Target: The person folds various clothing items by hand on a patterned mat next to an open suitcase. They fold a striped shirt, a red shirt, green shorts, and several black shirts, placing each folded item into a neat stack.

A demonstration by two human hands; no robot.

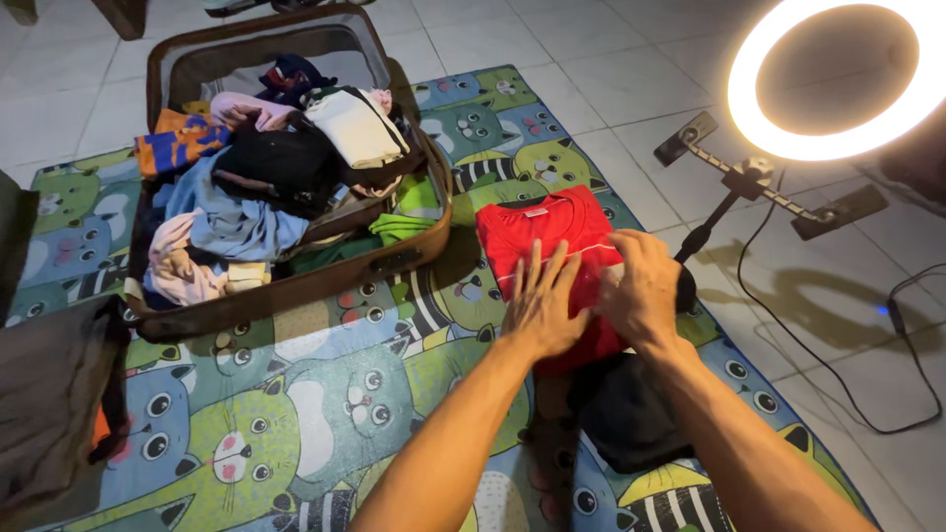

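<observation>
On the cat-print mat's (325,394) right edge: red shirt (552,246), pressed flat for folding under left hand (542,307) and right hand (641,291), fingers spread, grasping nothing; open suitcase (296,286) alongside.

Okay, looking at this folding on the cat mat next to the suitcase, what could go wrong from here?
The red shirt is pinned flat only by the left hand and right hand; lifting them carelessly may undo the fold. The open suitcase is already heaped with clothes, so more may spill over its rim. The ring light stand and its cable sit close by the right arm, so a wide sweep could knock or snag them.
</observation>
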